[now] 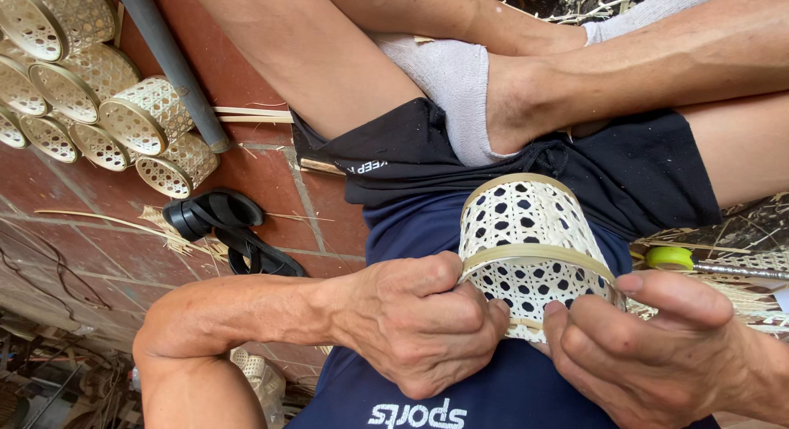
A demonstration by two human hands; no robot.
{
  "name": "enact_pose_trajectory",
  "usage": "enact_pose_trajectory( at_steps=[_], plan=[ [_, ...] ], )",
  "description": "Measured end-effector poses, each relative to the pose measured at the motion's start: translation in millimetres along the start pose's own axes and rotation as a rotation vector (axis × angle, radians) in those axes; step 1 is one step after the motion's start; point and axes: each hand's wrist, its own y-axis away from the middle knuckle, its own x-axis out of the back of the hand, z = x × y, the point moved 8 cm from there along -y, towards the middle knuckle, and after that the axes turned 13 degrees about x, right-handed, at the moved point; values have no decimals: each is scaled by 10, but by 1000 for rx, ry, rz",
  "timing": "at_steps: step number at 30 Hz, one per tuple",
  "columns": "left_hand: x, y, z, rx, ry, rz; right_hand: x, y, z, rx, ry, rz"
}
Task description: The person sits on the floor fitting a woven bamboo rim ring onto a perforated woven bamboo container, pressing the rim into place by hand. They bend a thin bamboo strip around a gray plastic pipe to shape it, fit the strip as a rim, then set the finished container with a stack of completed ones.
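A small round woven basket of pale bamboo, with an open hexagonal weave and a flat band around its middle, rests in my lap against my dark blue shirt. My left hand grips the basket's lower left edge, thumb pressed on the band. My right hand holds the lower right edge, fingers curled at the rim and thumb on the band's end. A thin bamboo strip runs between the two hands along the rim. My legs are crossed above the basket, with a grey sock on one foot.
Several similar woven baskets lie piled at the top left beside a grey pipe. Black sandals and loose bamboo strips sit on the red tile floor. A tool with a yellow-green handle lies at the right.
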Motion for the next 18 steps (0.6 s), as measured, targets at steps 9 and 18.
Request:
enact_pose_trajectory(
  at_steps=[9,18],
  plan=[
    [0,23,4,-9,-13,-4,-17,-33,8,87,-137,21],
    [23,16,-16,1,-11,16,-42,-39,21,59,-264,36]
  ],
)
